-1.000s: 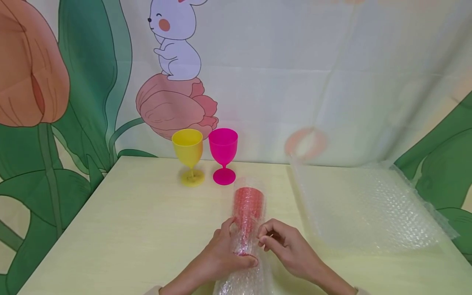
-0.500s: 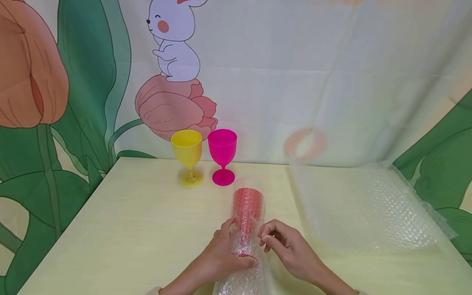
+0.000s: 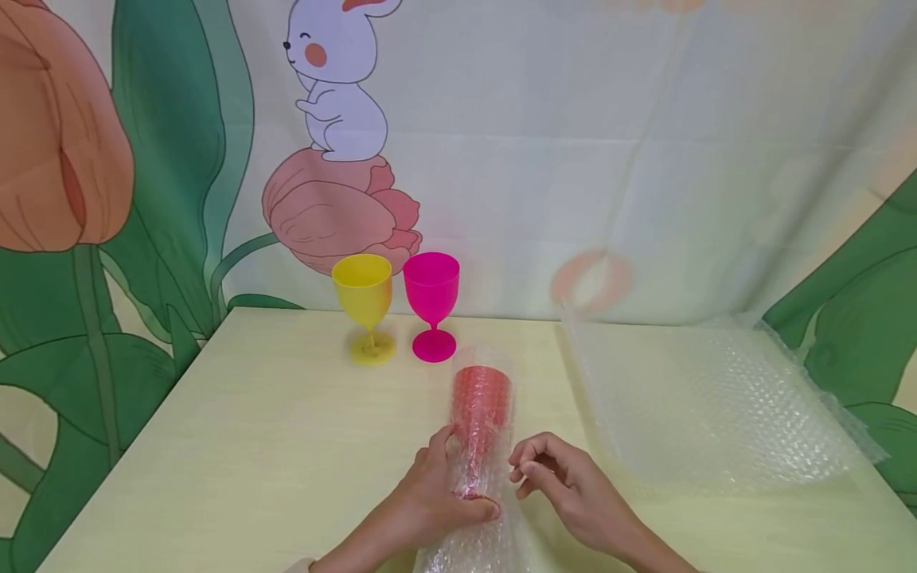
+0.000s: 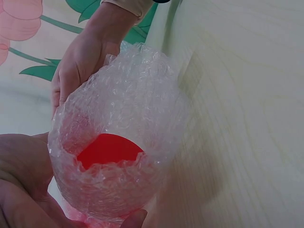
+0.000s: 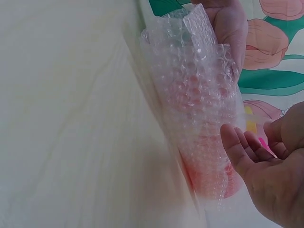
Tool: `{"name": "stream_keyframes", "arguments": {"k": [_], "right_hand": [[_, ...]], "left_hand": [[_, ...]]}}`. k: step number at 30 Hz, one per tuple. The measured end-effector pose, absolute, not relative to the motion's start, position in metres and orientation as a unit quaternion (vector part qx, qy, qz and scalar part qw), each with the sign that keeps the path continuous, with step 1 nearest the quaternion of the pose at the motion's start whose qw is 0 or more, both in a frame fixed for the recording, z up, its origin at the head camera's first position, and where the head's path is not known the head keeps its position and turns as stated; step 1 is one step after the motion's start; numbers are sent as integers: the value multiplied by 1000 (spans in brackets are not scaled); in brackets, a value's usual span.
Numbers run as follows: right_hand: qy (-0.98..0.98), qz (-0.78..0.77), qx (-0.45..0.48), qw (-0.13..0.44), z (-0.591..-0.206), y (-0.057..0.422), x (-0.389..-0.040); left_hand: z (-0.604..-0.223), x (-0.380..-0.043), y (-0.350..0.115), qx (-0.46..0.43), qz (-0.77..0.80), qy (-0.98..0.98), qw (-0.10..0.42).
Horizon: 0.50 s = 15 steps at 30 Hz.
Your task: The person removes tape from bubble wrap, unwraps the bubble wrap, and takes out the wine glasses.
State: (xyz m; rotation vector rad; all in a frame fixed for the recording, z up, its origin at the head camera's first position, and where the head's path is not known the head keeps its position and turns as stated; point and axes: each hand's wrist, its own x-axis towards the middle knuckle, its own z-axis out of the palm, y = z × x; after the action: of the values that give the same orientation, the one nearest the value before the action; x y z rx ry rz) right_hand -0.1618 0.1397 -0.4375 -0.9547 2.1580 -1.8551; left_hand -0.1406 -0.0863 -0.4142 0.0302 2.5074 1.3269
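A red goblet (image 3: pixel 481 398) lies inside a roll of bubble wrap (image 3: pixel 473 549), its bowl pointing away and its round foot near me. My left hand (image 3: pixel 437 497) grips the wrapped goblet from the left, thumb over the foot. In the left wrist view, the red foot (image 4: pixel 109 149) shows through the wrap's open end. My right hand (image 3: pixel 566 489) hovers just right of the wrap, fingers curled and thumb near the forefinger. A faint clear strip (image 5: pixel 259 118), perhaps tape, seems to run from the wrap to its thumb; its full shape is unclear.
A yellow goblet (image 3: pixel 364 294) and a magenta goblet (image 3: pixel 432 290) stand upright at the back of the pale table (image 3: pixel 251 446). A flat sheet of bubble wrap (image 3: pixel 716 406) covers the right side. Behind hangs a printed cloth (image 3: pixel 501 159).
My right hand has drawn slightly to the right, away from the wrapped goblet. The left hand keeps its grip, and the standing goblets have not moved.
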Motion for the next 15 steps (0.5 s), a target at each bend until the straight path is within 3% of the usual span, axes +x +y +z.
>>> {"name": "stream_keyframes", "arguments": {"k": [15], "right_hand": [[713,-634,-282,99,-437,143,-158]], "left_hand": [[-416,-143,-85,6,458,875,153]]}}
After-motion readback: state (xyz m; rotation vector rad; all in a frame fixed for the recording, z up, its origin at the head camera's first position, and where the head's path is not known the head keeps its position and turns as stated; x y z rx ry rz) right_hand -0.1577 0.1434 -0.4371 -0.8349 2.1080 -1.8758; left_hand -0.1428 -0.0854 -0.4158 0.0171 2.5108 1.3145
